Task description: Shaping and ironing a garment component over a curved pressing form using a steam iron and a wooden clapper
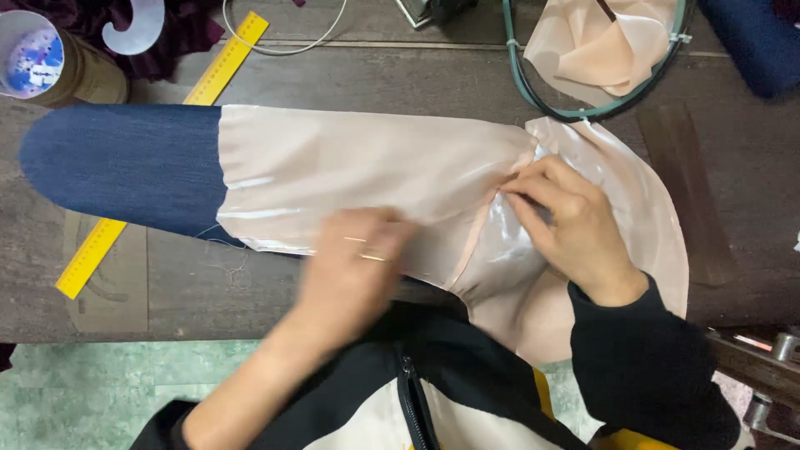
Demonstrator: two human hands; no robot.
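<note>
- Two bare hands are recorded at work on one piece of pale pink satin fabric [367,167], laid lengthwise over a padded sleeve board covered in blue denim [125,162] on a dark wooden table [733,167].
- Left hand [354,271]: blurred by motion, laid on the near edge of the satin fabric; whether its fingers are closed on the cloth or merely pressed flat cannot be told.
- Right hand [575,225]: fingertips pinched on a fold or seam of the satin fabric where the flat stretch meets a gathered, rounded portion.
- Progress, as judged: most of the board is already covered and the cloth over it is smoothed nearly flat; the rounded blue end is left bare.
- Remaining, as judged: the puckered zone by the right hand and the rounded portion hanging toward the person's lap are not yet flattened.
- Surroundings noted: one yellow ruler [225,60] passing beneath the board, one open round container [37,60] at the far left corner, a second pink fabric piece [592,46] ringed by a green cord [521,75], and a white cable [283,46].
</note>
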